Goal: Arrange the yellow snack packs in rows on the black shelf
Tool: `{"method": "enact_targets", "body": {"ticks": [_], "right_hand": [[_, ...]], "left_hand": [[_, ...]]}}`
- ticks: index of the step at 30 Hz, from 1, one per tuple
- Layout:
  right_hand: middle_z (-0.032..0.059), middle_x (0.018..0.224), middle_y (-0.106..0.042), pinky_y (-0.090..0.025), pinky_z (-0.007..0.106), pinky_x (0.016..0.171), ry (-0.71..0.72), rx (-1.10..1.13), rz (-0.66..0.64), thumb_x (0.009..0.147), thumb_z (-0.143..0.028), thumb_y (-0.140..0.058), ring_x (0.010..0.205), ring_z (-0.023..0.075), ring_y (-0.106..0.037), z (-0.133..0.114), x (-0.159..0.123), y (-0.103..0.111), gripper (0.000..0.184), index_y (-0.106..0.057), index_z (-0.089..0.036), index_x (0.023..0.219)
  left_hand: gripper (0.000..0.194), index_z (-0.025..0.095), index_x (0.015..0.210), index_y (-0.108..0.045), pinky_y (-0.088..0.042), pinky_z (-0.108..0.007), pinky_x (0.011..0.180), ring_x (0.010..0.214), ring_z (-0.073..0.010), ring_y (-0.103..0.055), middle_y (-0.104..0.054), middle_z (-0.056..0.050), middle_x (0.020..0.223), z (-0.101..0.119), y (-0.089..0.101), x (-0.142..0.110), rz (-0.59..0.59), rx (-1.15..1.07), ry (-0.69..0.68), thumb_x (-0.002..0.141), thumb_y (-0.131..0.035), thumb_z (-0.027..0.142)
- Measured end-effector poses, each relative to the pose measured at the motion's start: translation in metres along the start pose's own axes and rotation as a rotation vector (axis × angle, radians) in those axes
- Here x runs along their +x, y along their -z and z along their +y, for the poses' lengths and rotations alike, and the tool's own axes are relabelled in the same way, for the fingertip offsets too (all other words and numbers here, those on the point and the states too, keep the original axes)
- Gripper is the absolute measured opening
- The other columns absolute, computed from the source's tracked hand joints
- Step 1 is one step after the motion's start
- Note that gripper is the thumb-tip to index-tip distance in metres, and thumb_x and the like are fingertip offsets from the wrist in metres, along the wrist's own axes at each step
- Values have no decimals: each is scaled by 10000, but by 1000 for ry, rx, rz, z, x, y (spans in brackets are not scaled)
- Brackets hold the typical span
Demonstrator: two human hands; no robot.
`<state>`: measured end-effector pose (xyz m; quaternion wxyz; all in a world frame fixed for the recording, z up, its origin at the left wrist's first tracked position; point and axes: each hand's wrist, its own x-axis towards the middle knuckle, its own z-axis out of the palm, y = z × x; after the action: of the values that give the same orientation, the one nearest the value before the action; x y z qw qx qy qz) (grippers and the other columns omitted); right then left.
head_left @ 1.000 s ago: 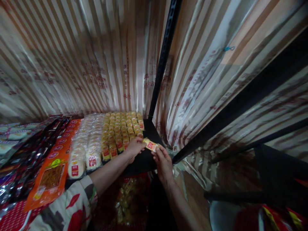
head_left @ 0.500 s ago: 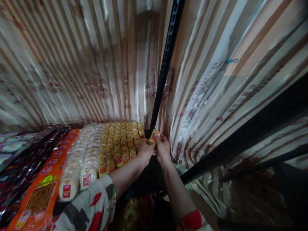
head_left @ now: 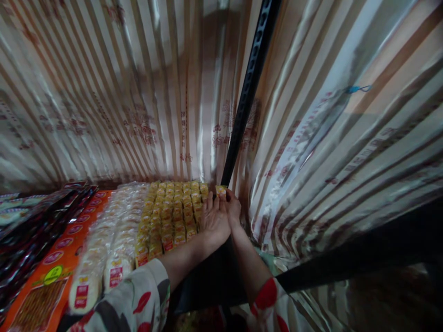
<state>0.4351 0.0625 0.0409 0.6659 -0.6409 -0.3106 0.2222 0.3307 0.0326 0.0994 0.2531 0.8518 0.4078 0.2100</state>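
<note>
Packet (head_left: 220, 190), small and yellow, is at the far corner of the shelf (head_left: 214, 272) near the post (head_left: 248, 99), left hand (head_left: 216, 223) fingers extended, unclenched, right hand (head_left: 235, 208) at its edge, grip indiscernible; light handling, squared to the yellow rows (head_left: 169, 210), seems advisable.

Striped sheeting (head_left: 166, 92) hangs in folds across the back and along the right, printed with reddish script and floral figures. A black post (head_left: 247, 92) with a line of holes slants up in front of it, and a broad black rail (head_left: 363, 249) crosses the lower right. At upper right, a looped blue tie (head_left: 358, 89) shows against the sheeting. On the left, pale rounds (head_left: 114, 272) in clear wrap, the front ones red-labelled, form two rows; beside them lie an orange pack (head_left: 51, 276), overlapping dark packs (head_left: 44, 230) and whitish packs (head_left: 20, 212).
</note>
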Motion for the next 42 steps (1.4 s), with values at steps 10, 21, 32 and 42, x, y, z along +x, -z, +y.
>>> {"method": "enact_targets", "body": {"ticks": [10, 21, 32, 42], "right_hand": [[85, 887, -679, -472, 352, 778, 137, -294, 94, 716, -343, -540, 814, 211, -628, 28, 26, -24, 312, -550, -177, 981], [44, 825, -671, -434, 308, 725, 121, -567, 84, 794, -312, -509, 768, 192, -593, 35, 29, -34, 193, -595, -232, 947], [57, 890, -679, -462, 329, 804, 146, -457, 8, 767, -319, -506, 828, 190, -602, 46, 30, -34, 260, -631, -197, 960], [81, 946, -692, -454, 378, 856, 53, -378, 76, 763, -347, -436, 882, 216, -615, 28, 8, -21, 389, -651, -169, 1035]], "left_hand": [[622, -71, 1349, -346, -79, -498, 1146, 1397, -337, -118, -290, -252, 1446, -26, 3, 18, -208, 505, -162, 784, -430, 176], [559, -56, 1310, -418, -93, -519, 1130, 1370, -344, -226, -311, -262, 1430, -47, -3, 21, -230, 479, -176, 812, -420, 198], [563, -50, 1282, -457, -95, -490, 1131, 1353, -346, -265, -347, -257, 1419, -46, -2, 22, -215, 484, -145, 800, -449, 241], [561, -35, 1328, -404, -137, -485, 1136, 1351, -335, -279, -380, -242, 1407, -26, 14, -14, -143, 396, -282, 823, -408, 208]]}}
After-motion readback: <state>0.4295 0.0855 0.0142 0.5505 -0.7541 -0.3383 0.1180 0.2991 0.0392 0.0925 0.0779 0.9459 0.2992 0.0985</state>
